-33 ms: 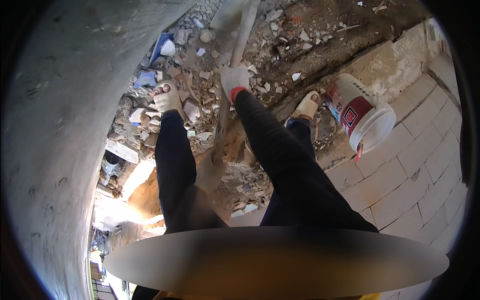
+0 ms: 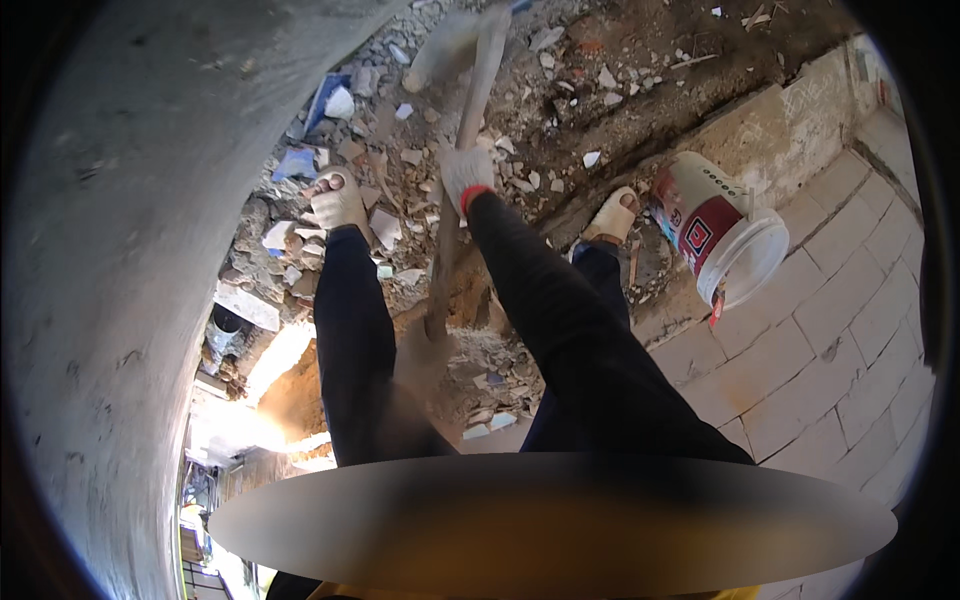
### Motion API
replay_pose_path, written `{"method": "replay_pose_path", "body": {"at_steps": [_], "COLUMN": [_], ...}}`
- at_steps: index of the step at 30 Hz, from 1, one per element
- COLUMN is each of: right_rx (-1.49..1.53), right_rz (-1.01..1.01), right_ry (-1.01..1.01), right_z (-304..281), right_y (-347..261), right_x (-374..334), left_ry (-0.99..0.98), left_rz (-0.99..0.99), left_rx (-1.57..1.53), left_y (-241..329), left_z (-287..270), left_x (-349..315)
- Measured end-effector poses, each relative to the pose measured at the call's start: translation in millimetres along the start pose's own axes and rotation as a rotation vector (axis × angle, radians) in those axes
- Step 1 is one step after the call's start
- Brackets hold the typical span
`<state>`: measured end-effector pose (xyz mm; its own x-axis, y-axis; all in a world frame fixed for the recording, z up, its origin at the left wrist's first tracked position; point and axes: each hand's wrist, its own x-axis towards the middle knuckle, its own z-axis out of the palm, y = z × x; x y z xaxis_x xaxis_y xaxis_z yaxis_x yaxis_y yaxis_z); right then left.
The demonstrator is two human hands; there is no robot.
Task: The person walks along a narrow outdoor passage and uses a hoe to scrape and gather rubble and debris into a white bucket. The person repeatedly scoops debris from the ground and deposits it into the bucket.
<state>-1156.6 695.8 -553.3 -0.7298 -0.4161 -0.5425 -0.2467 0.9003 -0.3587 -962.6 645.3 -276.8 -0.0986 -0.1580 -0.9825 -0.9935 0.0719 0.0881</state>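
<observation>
A long wooden-handled hoe (image 2: pixel 468 110) slants across the middle, its broad, blurred blade (image 2: pixel 444 50) over the rubble at the far end. My right hand (image 2: pixel 466 172), in a pale grey glove with a red cuff, is closed around the handle's middle. Nearer to me, my left hand (image 2: pixel 426 350) shows only as a blurred, pale gloved shape, wrapped around the handle's near end; its fingers are not sharp. Broken tile and stone rubble (image 2: pixel 385 225) lies around the handle and between my feet, in beige open-toed footwear.
A white and red bucket (image 2: pixel 712 222) stands to the right, beside a low concrete edge (image 2: pixel 770 130) and pale block paving (image 2: pixel 800 330). A grey wall (image 2: pixel 130 250) curves along the left. Blue fragments (image 2: pixel 294 163) and a dark-mouthed pipe-like piece (image 2: pixel 222 325) lie near it.
The hoe's blade has shifted slightly left and toward me. My right hand has moved slightly with the handle, staying closed on it.
</observation>
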Motion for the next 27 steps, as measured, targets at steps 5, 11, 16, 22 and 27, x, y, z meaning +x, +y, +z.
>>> {"method": "replay_pose_path", "body": {"at_steps": [5,11,16,22,27], "right_rx": [1.056,1.217,1.119,0.007,0.594], "right_rz": [0.733,0.786,0.619,0.080,0.642], "right_ry": [-0.273,-0.021,0.104,-0.255,-0.006], "right_z": [-43,-108,-72,9,3], "right_y": [-47,-5,28,-13,-21], "right_x": [-110,-27,88,23,13], "left_ry": [0.041,0.053,-0.005,-0.051,0.077], "left_rz": [0.211,0.148,0.199,0.184,0.245], "left_rx": [0.068,0.315,0.294,0.282,0.109], "left_y": [-52,14,73,33,27], "left_z": [19,16,-36,-46,-19], "left_x": [-72,-4,78,7,-14]}}
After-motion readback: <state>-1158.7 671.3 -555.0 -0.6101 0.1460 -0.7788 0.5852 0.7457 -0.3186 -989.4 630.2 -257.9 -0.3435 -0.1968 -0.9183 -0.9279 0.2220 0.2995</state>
